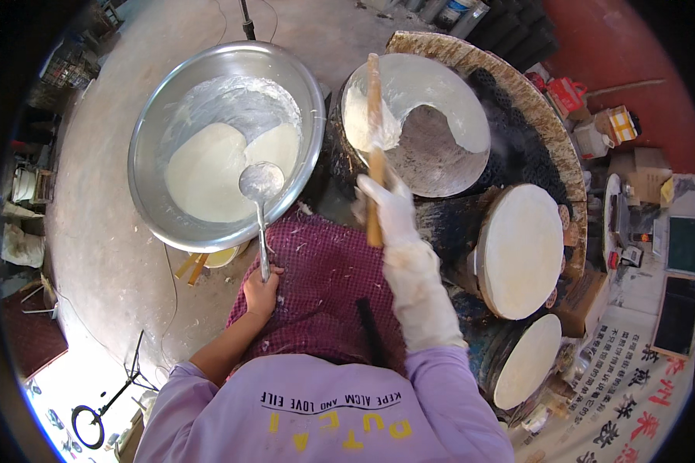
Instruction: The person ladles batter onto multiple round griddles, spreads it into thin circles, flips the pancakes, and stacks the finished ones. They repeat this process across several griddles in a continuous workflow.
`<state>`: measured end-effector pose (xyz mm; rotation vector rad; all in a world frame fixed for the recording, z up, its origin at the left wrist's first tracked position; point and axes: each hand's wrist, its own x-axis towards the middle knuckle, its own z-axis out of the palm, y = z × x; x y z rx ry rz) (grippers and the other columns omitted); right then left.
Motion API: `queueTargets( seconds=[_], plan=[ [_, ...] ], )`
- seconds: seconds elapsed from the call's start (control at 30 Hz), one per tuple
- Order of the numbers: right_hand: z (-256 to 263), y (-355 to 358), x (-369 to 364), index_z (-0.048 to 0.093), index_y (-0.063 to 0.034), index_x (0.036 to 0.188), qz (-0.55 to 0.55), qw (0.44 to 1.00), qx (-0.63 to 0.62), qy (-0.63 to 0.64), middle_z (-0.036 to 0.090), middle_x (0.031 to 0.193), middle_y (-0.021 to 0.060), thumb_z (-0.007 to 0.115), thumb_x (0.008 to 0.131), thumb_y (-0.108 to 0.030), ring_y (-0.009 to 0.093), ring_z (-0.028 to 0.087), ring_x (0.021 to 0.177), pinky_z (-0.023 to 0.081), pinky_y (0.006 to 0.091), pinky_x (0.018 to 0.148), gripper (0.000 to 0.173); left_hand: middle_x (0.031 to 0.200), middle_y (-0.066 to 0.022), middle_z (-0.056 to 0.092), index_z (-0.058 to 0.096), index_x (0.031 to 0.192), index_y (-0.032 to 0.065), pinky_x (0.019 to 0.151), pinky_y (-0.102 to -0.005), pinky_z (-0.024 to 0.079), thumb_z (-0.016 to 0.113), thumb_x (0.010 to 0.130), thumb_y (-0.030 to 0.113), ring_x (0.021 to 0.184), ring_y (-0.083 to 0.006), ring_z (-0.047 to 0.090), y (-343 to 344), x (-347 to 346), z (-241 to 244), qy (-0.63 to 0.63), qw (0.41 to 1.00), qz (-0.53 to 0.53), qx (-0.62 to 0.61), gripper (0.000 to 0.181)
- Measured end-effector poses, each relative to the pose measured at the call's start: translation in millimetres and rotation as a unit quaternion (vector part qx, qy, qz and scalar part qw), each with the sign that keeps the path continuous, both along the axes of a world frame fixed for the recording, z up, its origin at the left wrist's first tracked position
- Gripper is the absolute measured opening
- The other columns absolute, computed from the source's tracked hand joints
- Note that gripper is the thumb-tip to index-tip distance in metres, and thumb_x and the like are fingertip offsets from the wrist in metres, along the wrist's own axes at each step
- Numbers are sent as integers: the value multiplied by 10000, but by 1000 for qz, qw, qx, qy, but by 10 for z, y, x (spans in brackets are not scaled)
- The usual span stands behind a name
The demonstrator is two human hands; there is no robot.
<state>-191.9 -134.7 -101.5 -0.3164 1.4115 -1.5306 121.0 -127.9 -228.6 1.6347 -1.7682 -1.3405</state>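
My left hand [262, 294], bare, grips the handle of a metal ladle [261, 183]. The ladle's bowl, smeared with batter, lies over the near rim of a large steel basin [145, 124]. Pale, thick batter [205, 173] covers the basin's bottom. In my right hand [392, 205], which wears a whitish glove, is a wooden batter spreader [373, 87] held across the left side of a round griddle [428, 139]. A heap of batter [356, 124] sits by the spreader. A thin pale layer coats the griddle's far and right parts; the middle and near part shows dark metal.
Two more round griddles, one [521, 254] at right and one [528, 364] nearer me, are covered with pale sheets. A curved, crusted ledge [547, 116] borders dark perforated briquettes [518, 136]. A yellowish container [225, 257] stands partly under the basin. Cardboard boxes [582, 301] sit at right.
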Motion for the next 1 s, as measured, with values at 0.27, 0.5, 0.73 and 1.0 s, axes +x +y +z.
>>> queueTargets(
  seconds=[0.27, 0.5, 0.73, 1.0],
  plan=[
    [-628, 363, 625, 280, -163, 1495, -251, 966, 57, 12, 531, 705, 37, 545, 949, -117, 96, 465, 415, 366, 237, 335, 609, 882, -115, 731, 736, 909, 16, 805, -319, 516, 592, 855, 144, 858, -208, 695, -44, 145, 9, 37, 999, 21, 5, 199],
    [-901, -1090, 620, 435, -153, 1436, -167, 981, 2, 97, 590, 782, 41, 507, 1003, -292, 96, 479, 462, 390, 244, 367, 461, 917, -111, 723, 740, 898, 15, 851, -334, 499, 580, 870, 143, 908, -222, 679, -132, 183, 23, 55, 998, -3, 10, 207],
    [-409, -701, 950, 477, -209, 1337, -247, 966, 77, -26, 514, 668, 12, 504, 1005, -314, 100, 430, 405, 348, 278, 321, 349, 948, -124, 701, 734, 892, 5, 930, -369, 466, 553, 887, 150, 992, -260, 646, -183, 168, 135, 57, 996, 2, 63, 232],
    [-321, -97, 835, 484, -193, 1328, -230, 971, 60, -21, 535, 656, 13, 488, 1013, -286, 111, 461, 394, 379, 269, 319, 329, 946, -130, 731, 751, 909, 15, 862, -332, 507, 579, 872, 173, 922, -234, 692, -167, 266, -70, 64, 998, -12, 2, 236]
  ],
)
